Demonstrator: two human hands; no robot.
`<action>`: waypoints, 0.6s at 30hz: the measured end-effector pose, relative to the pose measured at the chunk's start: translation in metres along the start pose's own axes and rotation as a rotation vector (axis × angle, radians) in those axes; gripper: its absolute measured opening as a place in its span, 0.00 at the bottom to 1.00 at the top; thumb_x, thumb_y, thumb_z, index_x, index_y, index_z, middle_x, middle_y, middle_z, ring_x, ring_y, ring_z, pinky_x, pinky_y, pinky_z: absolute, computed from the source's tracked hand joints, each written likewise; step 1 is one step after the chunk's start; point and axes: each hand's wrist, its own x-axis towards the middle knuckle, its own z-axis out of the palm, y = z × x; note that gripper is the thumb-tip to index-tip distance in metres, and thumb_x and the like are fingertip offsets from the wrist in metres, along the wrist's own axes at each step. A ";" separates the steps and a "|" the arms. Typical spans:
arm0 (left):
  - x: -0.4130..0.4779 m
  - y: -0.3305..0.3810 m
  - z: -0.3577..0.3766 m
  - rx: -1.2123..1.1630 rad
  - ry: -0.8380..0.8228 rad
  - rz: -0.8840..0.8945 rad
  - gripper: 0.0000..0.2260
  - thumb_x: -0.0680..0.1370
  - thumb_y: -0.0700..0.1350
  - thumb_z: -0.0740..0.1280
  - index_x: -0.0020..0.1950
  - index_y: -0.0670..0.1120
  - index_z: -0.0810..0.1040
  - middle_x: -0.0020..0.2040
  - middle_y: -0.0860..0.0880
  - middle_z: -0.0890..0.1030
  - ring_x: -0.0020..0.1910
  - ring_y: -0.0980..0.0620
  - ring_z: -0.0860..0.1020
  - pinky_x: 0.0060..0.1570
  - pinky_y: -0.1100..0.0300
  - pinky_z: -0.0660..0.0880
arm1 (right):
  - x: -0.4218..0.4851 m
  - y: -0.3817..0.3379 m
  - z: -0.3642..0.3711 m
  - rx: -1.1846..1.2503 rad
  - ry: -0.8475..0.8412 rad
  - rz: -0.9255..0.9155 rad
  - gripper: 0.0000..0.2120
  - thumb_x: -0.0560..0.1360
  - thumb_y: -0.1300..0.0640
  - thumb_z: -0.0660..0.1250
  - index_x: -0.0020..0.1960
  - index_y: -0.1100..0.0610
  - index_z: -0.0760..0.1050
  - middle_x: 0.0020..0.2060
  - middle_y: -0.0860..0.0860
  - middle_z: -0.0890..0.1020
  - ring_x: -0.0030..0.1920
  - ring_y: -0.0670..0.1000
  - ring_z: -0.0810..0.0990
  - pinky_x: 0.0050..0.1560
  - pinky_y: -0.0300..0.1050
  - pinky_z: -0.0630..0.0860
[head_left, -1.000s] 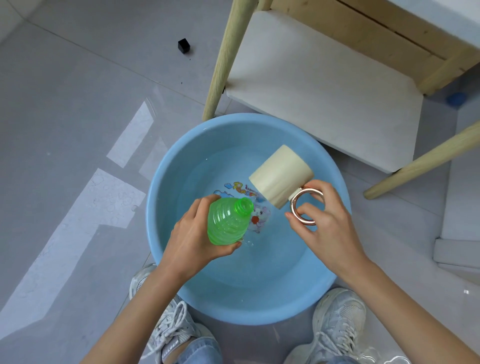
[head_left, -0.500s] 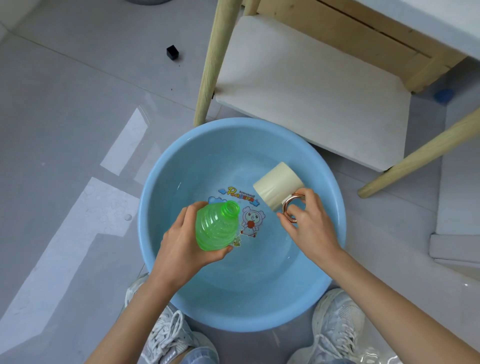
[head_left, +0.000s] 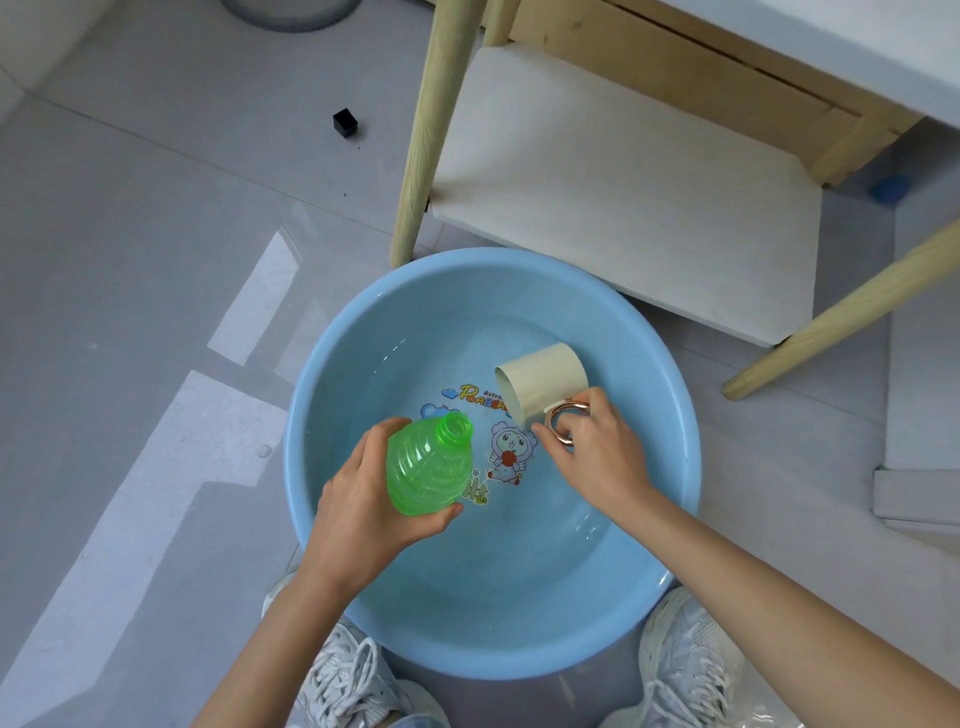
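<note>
1. Current state: the left hand (head_left: 363, 512) wraps its fingers and thumb round the ribbed body of the green bottle (head_left: 428, 470). The bottle is uncapped and tilted above the water in the blue basin (head_left: 311, 415).
2. The right hand (head_left: 597, 460) pinches the copper ring handle (head_left: 565, 423) of the cream mug (head_left: 543, 382). The mug lies on its side over the far half of the basin, mouth toward the bottle. Whether its rim touches the water cannot be told.
3. Handle slip: a filled mug is heavy for a pinch on a thin ring. It is likely to rotate and dump its load early.
4. Missed pour: the bottle neck is narrow and the mug rim is wide. A fast or off-centre pour probably sends water down the bottle and over the left hand.
5. Bottle slip: once wet, the thin ribbed wall may slide or buckle under a tighter grip.
6. Splash-out: pouring near the basin edge may wet the floor (head_left: 130, 260) and the shoes (head_left: 343, 670) just beside the near rim.
</note>
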 end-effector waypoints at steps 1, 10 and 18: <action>0.000 0.000 0.000 -0.003 0.001 -0.002 0.38 0.56 0.68 0.70 0.63 0.56 0.66 0.58 0.61 0.75 0.56 0.56 0.75 0.48 0.60 0.69 | 0.001 -0.002 -0.001 -0.004 -0.024 0.009 0.15 0.74 0.47 0.70 0.37 0.59 0.79 0.49 0.58 0.74 0.45 0.62 0.79 0.41 0.49 0.75; 0.000 -0.002 0.001 -0.004 -0.006 -0.019 0.39 0.56 0.69 0.69 0.64 0.56 0.66 0.59 0.61 0.75 0.56 0.55 0.75 0.48 0.59 0.68 | 0.009 -0.013 -0.007 -0.027 -0.140 0.015 0.18 0.76 0.43 0.65 0.42 0.59 0.78 0.54 0.54 0.72 0.52 0.57 0.77 0.46 0.44 0.71; -0.001 -0.006 0.000 -0.008 -0.013 -0.031 0.39 0.56 0.68 0.69 0.64 0.56 0.66 0.59 0.61 0.75 0.56 0.56 0.75 0.48 0.60 0.68 | 0.013 -0.011 -0.012 0.118 -0.164 0.074 0.15 0.74 0.47 0.70 0.39 0.59 0.81 0.51 0.53 0.73 0.53 0.55 0.78 0.48 0.41 0.69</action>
